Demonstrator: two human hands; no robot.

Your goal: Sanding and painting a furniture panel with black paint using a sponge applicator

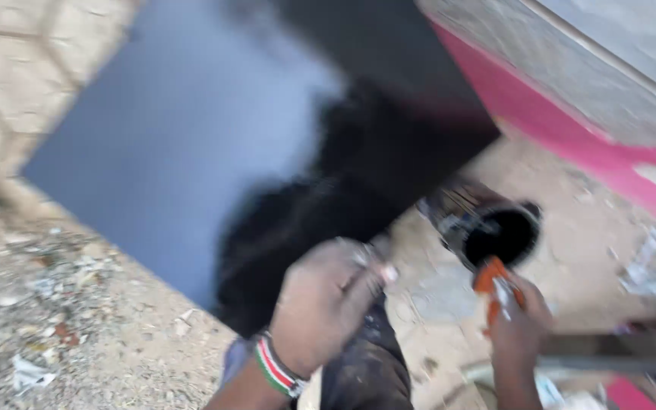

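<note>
While the view is smeared by motion, the large flat panel [168,144] reads clearly enough: a smooth rectangular sheet, grey over most of its face and wet-looking black across the part nearest the person. Just below the panel's black area the left hand [320,304] is curled into a loose fist, paint-dusted, with a striped beaded band at the wrist; whether it holds anything I cannot tell through the blur. Right of the panel's lower corner stands a round paint can [499,231], streaked on the outside, black inside. Just below the can the right hand [514,319] is closed around an orange-handled tool [495,285], probably a brush, its tip at the can's rim.

Risks, as I judge them: the can sits on rough, littered gravelly ground [62,319], so a nudge from the tool could tip it and spill paint. A sleeve or knee brushing the fresh black would smear it, and grit kicked up could stick to the wet coat. A pink band of wall [556,121] runs beyond the panel's right edge
</note>
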